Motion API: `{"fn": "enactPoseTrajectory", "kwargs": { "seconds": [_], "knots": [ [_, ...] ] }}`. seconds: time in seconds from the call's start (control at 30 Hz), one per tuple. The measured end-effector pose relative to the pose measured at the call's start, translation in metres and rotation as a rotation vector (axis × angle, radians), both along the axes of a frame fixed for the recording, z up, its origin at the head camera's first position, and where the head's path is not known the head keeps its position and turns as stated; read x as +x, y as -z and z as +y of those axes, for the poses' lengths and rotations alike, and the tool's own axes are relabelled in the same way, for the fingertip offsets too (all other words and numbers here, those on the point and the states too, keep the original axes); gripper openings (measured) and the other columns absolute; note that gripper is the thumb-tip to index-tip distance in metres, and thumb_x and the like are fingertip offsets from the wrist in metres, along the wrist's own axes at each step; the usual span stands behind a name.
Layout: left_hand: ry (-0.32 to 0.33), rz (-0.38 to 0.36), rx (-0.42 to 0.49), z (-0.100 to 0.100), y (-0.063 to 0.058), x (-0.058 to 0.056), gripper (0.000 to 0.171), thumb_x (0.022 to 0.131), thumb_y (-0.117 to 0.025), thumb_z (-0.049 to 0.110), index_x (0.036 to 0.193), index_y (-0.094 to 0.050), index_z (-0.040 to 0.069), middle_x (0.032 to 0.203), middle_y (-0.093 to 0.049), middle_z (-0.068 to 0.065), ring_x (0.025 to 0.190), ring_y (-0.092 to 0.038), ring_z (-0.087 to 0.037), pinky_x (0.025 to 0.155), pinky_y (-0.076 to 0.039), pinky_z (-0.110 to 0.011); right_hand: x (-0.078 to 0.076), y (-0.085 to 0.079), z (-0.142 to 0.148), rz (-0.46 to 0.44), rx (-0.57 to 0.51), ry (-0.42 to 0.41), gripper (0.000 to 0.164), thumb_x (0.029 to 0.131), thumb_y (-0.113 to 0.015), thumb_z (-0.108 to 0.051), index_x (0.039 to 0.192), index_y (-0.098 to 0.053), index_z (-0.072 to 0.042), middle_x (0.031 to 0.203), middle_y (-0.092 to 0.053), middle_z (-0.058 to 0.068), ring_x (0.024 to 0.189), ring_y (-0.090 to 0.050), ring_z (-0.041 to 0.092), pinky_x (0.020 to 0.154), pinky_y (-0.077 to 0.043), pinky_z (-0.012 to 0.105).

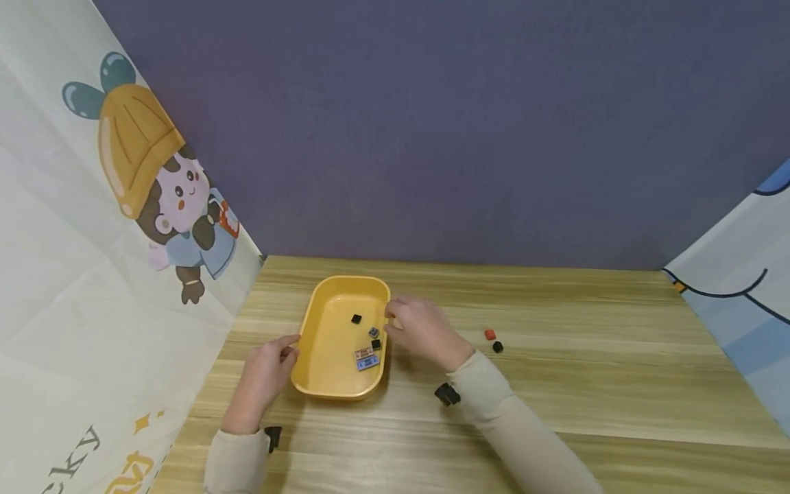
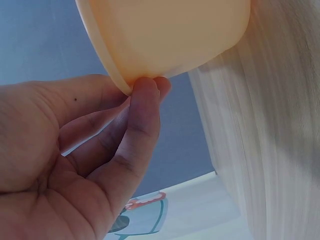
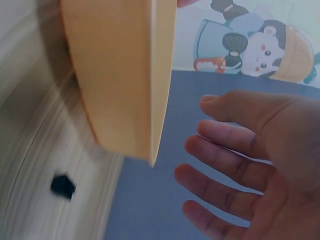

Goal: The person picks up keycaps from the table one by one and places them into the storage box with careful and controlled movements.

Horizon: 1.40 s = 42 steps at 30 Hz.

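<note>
A yellow tray point(image 1: 321, 374) with rounded corners lies on the wooden table. My left hand point(image 1: 265, 374) pinches its left rim between thumb and fingers; the left wrist view shows the tray wall point(image 2: 170, 35) between them. At the right rim is my right hand point(image 1: 426, 329), its fingers point(image 3: 215, 150) spread and loosely bent, a small gap from the tray edge point(image 3: 155, 100). Inside the tray lie a black cube point(image 1: 356, 319), a second black cube point(image 1: 376, 344), a small grey-blue block point(image 1: 374, 332), an orange printed piece point(image 1: 363, 354) and a blue printed piece point(image 1: 368, 363).
Right of the tray, a red cube point(image 1: 490, 335) and a black many-sided piece point(image 1: 498, 347) sit on the table point(image 1: 586, 384). A dark blue panel point(image 1: 432, 137) stands behind the table. A printed white sheet point(image 1: 74, 240) hangs at the left.
</note>
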<state>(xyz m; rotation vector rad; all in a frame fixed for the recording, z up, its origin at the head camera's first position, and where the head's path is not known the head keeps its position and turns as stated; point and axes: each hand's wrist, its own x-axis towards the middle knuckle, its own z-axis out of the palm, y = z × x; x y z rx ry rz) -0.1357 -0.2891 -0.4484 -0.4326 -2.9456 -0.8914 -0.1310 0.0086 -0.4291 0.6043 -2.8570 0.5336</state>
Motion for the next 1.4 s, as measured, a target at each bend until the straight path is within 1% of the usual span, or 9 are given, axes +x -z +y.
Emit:
{"fn": "enactPoseTrajectory", "kwargs": {
  "seconds": [0.13,0.3,0.57,0.83,1.0,1.13,1.3,1.33,1.4],
  "knots": [
    [-0.003,0.0,-0.006,0.0,0.0,0.0,0.028,0.094,-0.064,-0.001,0.121,-0.068,-0.007,0.083,-0.069,-0.01,0.061,-0.054,-0.015,0.052,-0.045,-0.026,0.01,0.004,0.021,0.003,-0.013,0.024,0.019,0.09,-0.076,-0.02,0.105,-0.072,-0.008,0.098,-0.068,0.003,0.086,-0.063,0.019,0.077,-0.053,0.036],
    [-0.005,0.002,-0.01,0.0,-0.001,0.001,0.027,0.094,-0.064,-0.001,0.12,-0.068,-0.007,0.083,-0.069,-0.01,0.061,-0.053,-0.014,0.052,-0.045,-0.027,0.021,0.014,0.051,0.022,0.009,0.07,0.019,0.089,-0.078,-0.019,0.102,-0.072,-0.008,0.098,-0.069,0.003,0.086,-0.065,0.02,0.074,-0.054,0.037],
    [-0.005,0.004,-0.007,0.0,0.0,0.0,0.028,0.094,-0.064,-0.001,0.12,-0.068,-0.007,0.083,-0.069,-0.01,0.062,-0.054,-0.015,0.053,-0.046,-0.027,0.031,0.033,0.095,-0.011,0.031,0.155,0.019,0.089,-0.078,-0.018,0.103,-0.072,-0.007,0.1,-0.07,0.005,0.089,-0.066,0.023,0.073,-0.055,0.041],
    [-0.009,-0.011,-0.006,0.0,-0.001,0.001,0.028,0.095,-0.063,-0.001,0.122,-0.067,-0.007,0.083,-0.069,-0.01,0.061,-0.053,-0.015,0.052,-0.045,-0.027,0.048,0.044,0.137,-0.021,0.043,0.224,0.013,0.086,-0.078,-0.013,0.096,-0.072,-0.008,0.089,-0.067,0.003,0.076,-0.063,0.019,0.062,-0.053,0.038],
    [-0.008,-0.01,-0.008,0.001,-0.001,0.001,0.028,0.095,-0.063,-0.001,0.122,-0.067,-0.007,0.083,-0.069,-0.01,0.061,-0.053,-0.014,0.052,-0.045,-0.027,0.067,0.049,0.155,-0.046,0.066,0.256,0.012,0.086,-0.079,-0.012,0.095,-0.072,-0.007,0.088,-0.067,0.004,0.076,-0.062,0.021,0.061,-0.052,0.039],
    [-0.007,-0.01,-0.01,0.001,-0.001,0.0,0.028,0.095,-0.063,0.0,0.122,-0.068,-0.007,0.083,-0.068,-0.009,0.061,-0.052,-0.014,0.052,-0.045,-0.027,0.085,0.05,0.162,-0.029,0.091,0.253,0.012,0.085,-0.078,-0.011,0.095,-0.073,-0.006,0.086,-0.066,0.004,0.075,-0.062,0.023,0.059,-0.053,0.04],
    [-0.009,-0.016,-0.01,0.0,-0.002,0.0,0.028,0.095,-0.063,-0.001,0.122,-0.067,-0.007,0.082,-0.067,-0.009,0.06,-0.051,-0.014,0.051,-0.044,-0.026,0.107,0.049,0.161,-0.036,0.138,0.266,0.014,0.086,-0.078,-0.016,0.096,-0.073,-0.009,0.088,-0.065,0.001,0.079,-0.063,0.024,0.066,-0.054,0.048],
    [-0.01,-0.016,-0.01,0.0,-0.002,0.001,0.028,0.095,-0.063,-0.001,0.122,-0.067,-0.007,0.081,-0.067,-0.009,0.06,-0.051,-0.014,0.051,-0.044,-0.026,0.111,0.049,0.16,-0.026,0.143,0.267,0.014,0.085,-0.078,-0.017,0.095,-0.072,-0.009,0.087,-0.065,0.001,0.079,-0.063,0.023,0.066,-0.054,0.048],
    [-0.007,-0.016,-0.012,0.001,-0.002,0.0,0.028,0.095,-0.063,-0.001,0.122,-0.067,-0.007,0.081,-0.067,-0.009,0.06,-0.051,-0.014,0.051,-0.044,-0.026,0.119,0.05,0.159,0.008,0.155,0.261,0.012,0.083,-0.079,-0.016,0.091,-0.071,-0.011,0.083,-0.063,-0.002,0.074,-0.061,0.02,0.062,-0.053,0.042]
  ]
}}
